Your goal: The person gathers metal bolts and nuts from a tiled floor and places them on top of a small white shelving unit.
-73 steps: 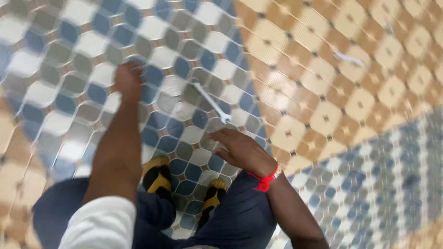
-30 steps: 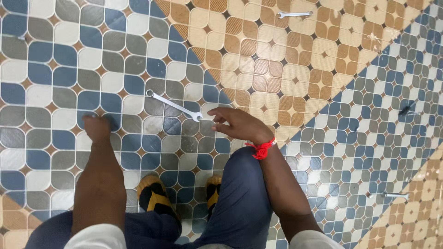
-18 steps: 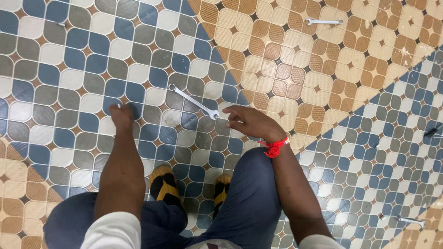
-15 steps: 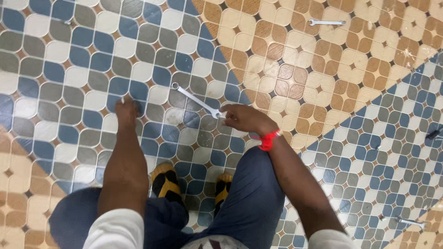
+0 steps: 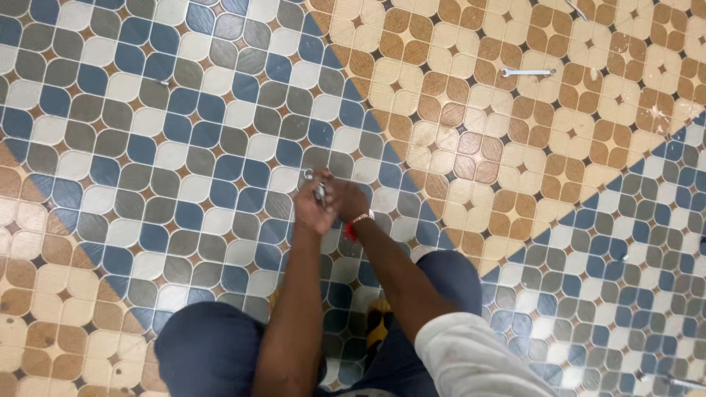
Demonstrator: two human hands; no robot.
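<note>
Gripping together now, the left hand (image 5: 312, 208) and the right hand (image 5: 348, 200) meet out in front of the knees, both closed around the slim silver metal spanner (image 5: 316, 187), whose ring end pokes up just past the knuckles. Half a second ago that spanner lay flat on the patterned blue, grey and white floor tiles (image 5: 169, 147) with only the right hand touching its near end, while the left hand was pressed flat on the tiles well to the side — now it has lifted off the floor and come across to join the grip. The red band (image 5: 351, 229) sits on the right wrist, as before. Below the forearms are dark blue trouser knees (image 5: 209, 349) and a yellow-and-black shoe (image 5: 379, 323) — partly hidden. Farther out, a second silver spanner (image 5: 526, 72) lies on the tan and cream tiles (image 5: 471, 125) near the floor's top right corner, well apart from the hands.
</note>
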